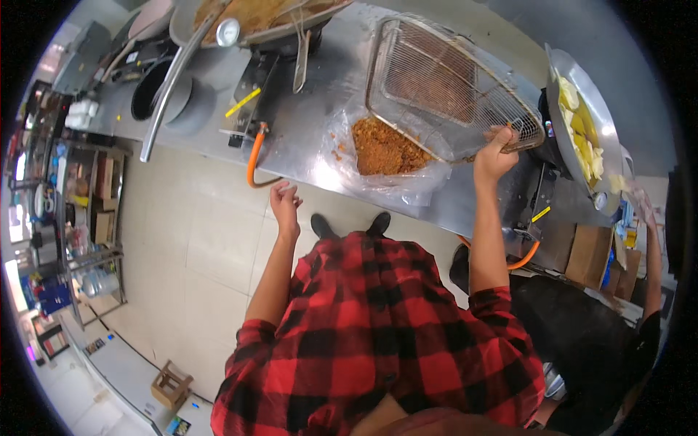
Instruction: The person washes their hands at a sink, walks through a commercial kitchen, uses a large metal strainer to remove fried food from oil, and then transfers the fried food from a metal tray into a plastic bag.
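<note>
My right hand (pixel 495 155) grips the near right end of a rectangular wire-mesh frying basket (pixel 406 131), tilted over the steel counter (pixel 305 147). Through the mesh shows a metal tray (pixel 431 82) with reddish-brown crumbly food. A clear plastic bag (pixel 409 188) with orange-brown crumbs (pixel 387 147) lies spread below the basket's near edge. My left hand (pixel 285 206) hangs in front of the counter's edge, fingers loosely curled, holding nothing, near an orange gas hose (pixel 252 163) that runs from a burner (pixel 248 98).
Upper left, a large pan (pixel 180 27) of food bears a dial thermometer (pixel 228 32) and a long metal handle. At right, a co-worker's hand (pixel 635 196) is beside a wok (pixel 605 120) with oil and pale yellow pieces. A dark pot (pixel 182 98) stands at left.
</note>
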A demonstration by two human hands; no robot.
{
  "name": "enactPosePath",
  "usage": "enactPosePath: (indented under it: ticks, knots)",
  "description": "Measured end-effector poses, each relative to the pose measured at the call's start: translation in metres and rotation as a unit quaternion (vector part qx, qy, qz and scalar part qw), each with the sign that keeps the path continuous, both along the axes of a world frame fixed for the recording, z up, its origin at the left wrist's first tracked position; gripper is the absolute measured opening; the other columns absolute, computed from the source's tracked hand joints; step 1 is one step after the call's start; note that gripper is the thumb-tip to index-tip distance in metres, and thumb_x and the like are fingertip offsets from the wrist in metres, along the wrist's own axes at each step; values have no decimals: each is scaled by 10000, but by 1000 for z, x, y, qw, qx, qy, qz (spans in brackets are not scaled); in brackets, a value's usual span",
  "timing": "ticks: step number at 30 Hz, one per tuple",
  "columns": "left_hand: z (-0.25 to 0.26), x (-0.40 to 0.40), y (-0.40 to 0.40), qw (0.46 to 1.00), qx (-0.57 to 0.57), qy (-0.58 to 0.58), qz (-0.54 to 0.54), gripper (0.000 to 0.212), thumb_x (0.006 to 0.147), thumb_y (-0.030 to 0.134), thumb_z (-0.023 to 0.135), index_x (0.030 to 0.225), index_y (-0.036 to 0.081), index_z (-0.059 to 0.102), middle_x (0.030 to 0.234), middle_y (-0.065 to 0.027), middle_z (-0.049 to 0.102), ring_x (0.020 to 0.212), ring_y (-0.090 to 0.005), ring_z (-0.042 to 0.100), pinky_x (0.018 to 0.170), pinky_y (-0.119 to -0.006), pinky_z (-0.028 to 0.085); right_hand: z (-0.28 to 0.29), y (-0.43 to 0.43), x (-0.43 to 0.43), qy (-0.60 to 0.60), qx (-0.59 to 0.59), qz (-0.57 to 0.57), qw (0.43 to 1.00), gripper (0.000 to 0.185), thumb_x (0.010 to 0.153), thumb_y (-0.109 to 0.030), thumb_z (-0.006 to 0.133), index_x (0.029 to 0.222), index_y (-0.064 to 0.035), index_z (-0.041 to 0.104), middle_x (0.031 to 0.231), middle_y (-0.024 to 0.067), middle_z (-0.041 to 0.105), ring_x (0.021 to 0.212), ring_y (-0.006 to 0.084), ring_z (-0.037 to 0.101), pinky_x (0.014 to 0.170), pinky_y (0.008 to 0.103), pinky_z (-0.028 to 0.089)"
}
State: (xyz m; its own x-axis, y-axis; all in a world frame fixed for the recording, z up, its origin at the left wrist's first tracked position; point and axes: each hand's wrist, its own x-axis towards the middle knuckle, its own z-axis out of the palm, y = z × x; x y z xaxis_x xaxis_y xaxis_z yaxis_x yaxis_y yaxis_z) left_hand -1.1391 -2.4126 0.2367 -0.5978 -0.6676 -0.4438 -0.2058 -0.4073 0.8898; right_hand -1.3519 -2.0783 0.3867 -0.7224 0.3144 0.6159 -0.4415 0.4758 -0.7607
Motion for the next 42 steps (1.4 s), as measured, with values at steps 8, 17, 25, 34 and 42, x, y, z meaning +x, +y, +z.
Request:
enactPosePath:
  ticks: [8,17,25,34,42]
  knots:
    - [-36,29,-27,999,20,-35,-1,253,810,125,578,1042,110,480,864,-35,492,713,-130,484,617,-289,466,30,21,-20,-61,-182,-31,981,400,970,-345,396,784,-28,553,597,57,545,543,139,528,532,275,413]
    - [-74,90,-64,988,34,-143,-48,315,790,150,618,1073,91,493,823,-58,521,677,-133,507,577,-266,456,99,33,-69,-10,-275,2,961,337,958,-271,419,787,-13,550,561,38,514,499,119,489,465,235,352]
    - [-163,199,-95,949,25,-295,-111,262,782,207,652,986,100,528,714,-38,535,583,-138,528,475,-261,433,197,-13,-195,-105,-356,45,927,266,874,-153,395,980,29,556,748,187,604,570,171,527,448,253,396]
    - [-173,252,-100,947,94,-308,-6,262,786,216,626,991,106,507,746,-48,543,617,-177,539,516,-320,451,203,-268,-258,-306,-427,265,809,296,939,-327,430,969,-35,463,786,128,534,620,183,467,487,296,394]
    - [-164,264,-110,955,113,-270,54,270,791,214,626,1001,107,495,823,-68,569,608,-162,547,499,-286,452,160,-421,-241,-400,-236,355,812,491,912,-416,489,1221,-54,372,877,183,527,644,238,548,558,363,546]
